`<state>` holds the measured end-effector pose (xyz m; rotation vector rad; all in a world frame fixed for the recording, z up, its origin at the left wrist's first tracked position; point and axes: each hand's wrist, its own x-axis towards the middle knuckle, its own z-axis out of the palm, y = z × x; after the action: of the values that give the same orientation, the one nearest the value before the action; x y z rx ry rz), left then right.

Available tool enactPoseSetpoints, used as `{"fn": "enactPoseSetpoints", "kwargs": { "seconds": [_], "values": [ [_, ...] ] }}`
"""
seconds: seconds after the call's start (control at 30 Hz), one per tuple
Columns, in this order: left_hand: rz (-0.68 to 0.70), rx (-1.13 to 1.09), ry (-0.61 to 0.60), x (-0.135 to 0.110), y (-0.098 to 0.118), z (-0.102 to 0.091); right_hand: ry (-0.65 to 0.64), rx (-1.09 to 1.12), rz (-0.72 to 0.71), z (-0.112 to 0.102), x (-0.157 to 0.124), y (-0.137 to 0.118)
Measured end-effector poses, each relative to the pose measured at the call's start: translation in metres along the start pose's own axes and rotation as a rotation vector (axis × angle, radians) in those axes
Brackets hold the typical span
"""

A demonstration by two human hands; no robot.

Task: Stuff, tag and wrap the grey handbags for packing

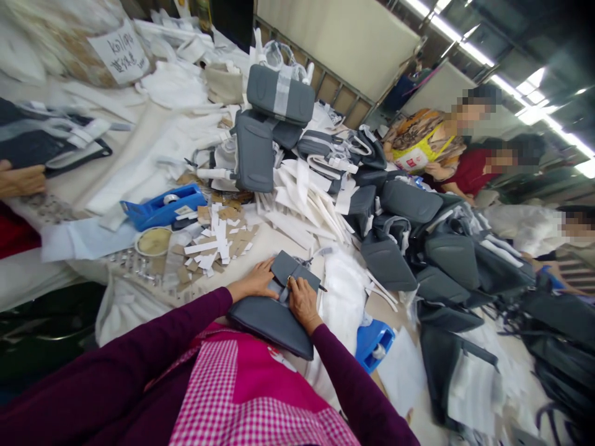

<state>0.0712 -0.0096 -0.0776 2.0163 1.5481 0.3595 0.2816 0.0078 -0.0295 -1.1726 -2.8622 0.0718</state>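
A dark grey handbag (272, 319) lies in front of my apron, its smaller flap (283, 267) pointing away from me. My left hand (255, 282) grips the bag's left side, fingers curled along the edge by the flap. Over the middle of the bag my right hand (304, 302) is closed in a pinch near a small brass-coloured spot. A thin dark tip sticks out to the right of that hand; what the fingers hold is too small to make out.
Ahead lie paper and card scraps (218, 238), a blue tape dispenser (162, 205) and a round tub (153, 241). Another blue dispenser (374, 344) sits to the right. Grey bags (411, 201) are piled beyond. Co-workers sit at right; another person's hand (21, 181) shows at left.
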Motion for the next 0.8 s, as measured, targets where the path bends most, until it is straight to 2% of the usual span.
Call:
{"fn": "enactPoseSetpoints", "kwargs": {
  "seconds": [0.23,0.47,0.6,0.8],
  "values": [
    [-0.066,-0.120,-0.005,-0.004,-0.004,0.004,-0.094,-0.030,-0.011,0.002,0.006,0.001],
    [-0.171,-0.236,-0.017,-0.007,-0.006,0.000,-0.123,0.381,0.192,0.001,0.025,0.023],
    [-0.166,-0.268,-0.018,-0.007,-0.009,0.001,-0.176,0.417,0.158,-0.004,0.030,0.034],
    [-0.117,-0.233,0.025,-0.005,-0.017,0.012,-0.185,0.328,0.172,-0.005,0.027,0.031]
  ]
}}
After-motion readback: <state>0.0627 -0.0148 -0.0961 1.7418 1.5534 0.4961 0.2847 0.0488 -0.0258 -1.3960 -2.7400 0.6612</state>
